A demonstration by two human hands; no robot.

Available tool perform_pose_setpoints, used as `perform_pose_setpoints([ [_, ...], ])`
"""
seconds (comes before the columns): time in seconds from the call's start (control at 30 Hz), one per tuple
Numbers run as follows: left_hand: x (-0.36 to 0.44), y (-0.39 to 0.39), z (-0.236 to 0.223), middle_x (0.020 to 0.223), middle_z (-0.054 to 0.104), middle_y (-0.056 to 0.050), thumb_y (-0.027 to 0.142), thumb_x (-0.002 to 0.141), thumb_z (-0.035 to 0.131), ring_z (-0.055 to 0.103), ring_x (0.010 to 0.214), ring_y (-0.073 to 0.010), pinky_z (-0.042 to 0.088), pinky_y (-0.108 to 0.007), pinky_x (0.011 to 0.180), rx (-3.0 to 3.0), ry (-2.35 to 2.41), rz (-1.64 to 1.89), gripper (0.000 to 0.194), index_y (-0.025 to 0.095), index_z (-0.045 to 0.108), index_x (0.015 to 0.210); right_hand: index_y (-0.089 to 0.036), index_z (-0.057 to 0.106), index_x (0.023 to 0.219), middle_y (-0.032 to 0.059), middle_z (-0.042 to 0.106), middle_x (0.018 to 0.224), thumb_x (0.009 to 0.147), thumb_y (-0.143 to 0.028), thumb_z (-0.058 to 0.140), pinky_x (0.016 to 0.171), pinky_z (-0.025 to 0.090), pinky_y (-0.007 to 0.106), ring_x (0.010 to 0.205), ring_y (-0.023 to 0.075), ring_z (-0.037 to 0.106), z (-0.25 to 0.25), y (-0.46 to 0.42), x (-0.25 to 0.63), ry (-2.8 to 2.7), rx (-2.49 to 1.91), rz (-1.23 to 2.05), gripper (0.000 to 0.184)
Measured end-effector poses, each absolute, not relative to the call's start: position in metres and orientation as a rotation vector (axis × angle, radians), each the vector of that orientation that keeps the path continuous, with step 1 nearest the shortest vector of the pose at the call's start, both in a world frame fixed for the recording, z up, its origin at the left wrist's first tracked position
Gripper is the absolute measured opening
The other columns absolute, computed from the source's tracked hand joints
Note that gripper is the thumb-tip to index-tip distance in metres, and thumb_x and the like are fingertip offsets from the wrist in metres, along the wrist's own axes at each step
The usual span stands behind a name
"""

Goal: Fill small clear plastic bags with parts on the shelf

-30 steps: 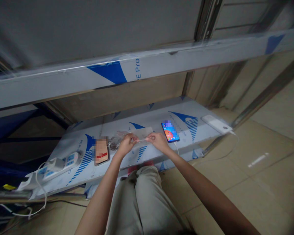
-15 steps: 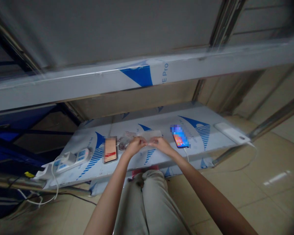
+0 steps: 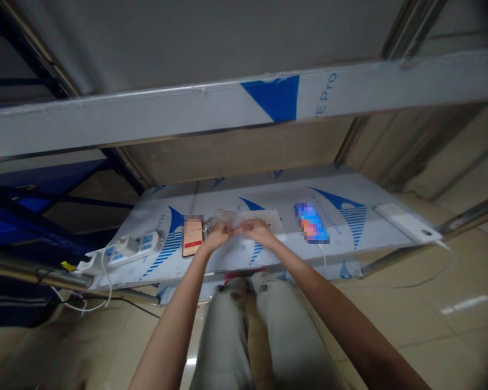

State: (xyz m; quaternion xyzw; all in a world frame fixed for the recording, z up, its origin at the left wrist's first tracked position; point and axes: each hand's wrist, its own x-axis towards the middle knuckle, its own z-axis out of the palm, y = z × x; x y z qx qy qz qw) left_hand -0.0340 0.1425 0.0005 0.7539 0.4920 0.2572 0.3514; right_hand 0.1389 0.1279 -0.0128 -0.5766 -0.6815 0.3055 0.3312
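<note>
My left hand (image 3: 220,235) and my right hand (image 3: 257,229) are close together above the shelf, fingers pinched. Thin clear plastic (image 3: 236,221), which looks like a bag, stretches between them, and both hands grip it. A pale translucent sheet or bag (image 3: 275,221) lies flat just beyond my right hand. Left of my left hand rests a phone (image 3: 193,244) with a lit, light-orange screen. Farther right, a second phone (image 3: 315,225) shows a blue and orange screen, with a white cable at its lower end. Fingertips are small and partly blurred.
The film-covered metal shelf (image 3: 228,265) carries a white power strip (image 3: 136,250) with plugs at left and a long white device (image 3: 406,223) at right. A metal beam (image 3: 179,114) crosses above. Cables (image 3: 106,287) hang off the left end.
My view has shifted, so the shelf sits slightly right and higher. My hands have moved slightly apart, with clear plastic still between them. The phones have stayed in place.
</note>
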Motion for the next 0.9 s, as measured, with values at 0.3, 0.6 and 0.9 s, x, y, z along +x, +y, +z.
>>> perform_pose_setpoints([
  [0.3, -0.08, 0.185, -0.001, 0.065, 0.06, -0.006, 0.035, 0.072, 0.048, 0.054, 0.062, -0.0154, 0.04, -0.024, 0.058, 1.648, 1.646, 1.009, 0.036, 0.006, 0.059, 0.091, -0.011, 0.063, 0.066, 0.0032, 0.064, 0.06, 0.07, -0.028, 0.052, 0.044, 0.04, 0.019, 0.047, 0.0101, 0.053, -0.019, 0.194, 0.086, -1.496, -1.247, 1.353, 0.021],
  [0.6, -0.088, 0.125, 0.009, 0.092, 0.052, -0.006, 0.032, 0.076, 0.047, 0.051, 0.069, -0.0117, 0.042, -0.024, 0.065, 1.614, 1.774, 1.56, 0.041, 0.017, 0.038, 0.113, -0.016, 0.052, 0.101, -0.0006, 0.061, 0.06, 0.07, -0.031, 0.051, 0.038, 0.037, 0.021, 0.036, 0.0093, 0.046, -0.039, 0.184, 0.069, -1.204, -1.411, 1.189, 0.034],
  [0.9, -0.105, -0.113, -0.074, 0.081, 0.057, -0.002, 0.031, 0.069, 0.056, 0.056, 0.068, -0.0151, 0.043, -0.022, 0.047, 1.547, 1.921, 0.894, 0.013, 0.021, 0.058, 0.077, -0.021, 0.044, 0.091, -0.001, 0.056, 0.059, 0.076, -0.042, 0.043, 0.047, 0.041, 0.023, 0.049, 0.0134, 0.051, -0.075, -0.03, 0.195, -1.217, -1.67, 0.756, 0.026],
])
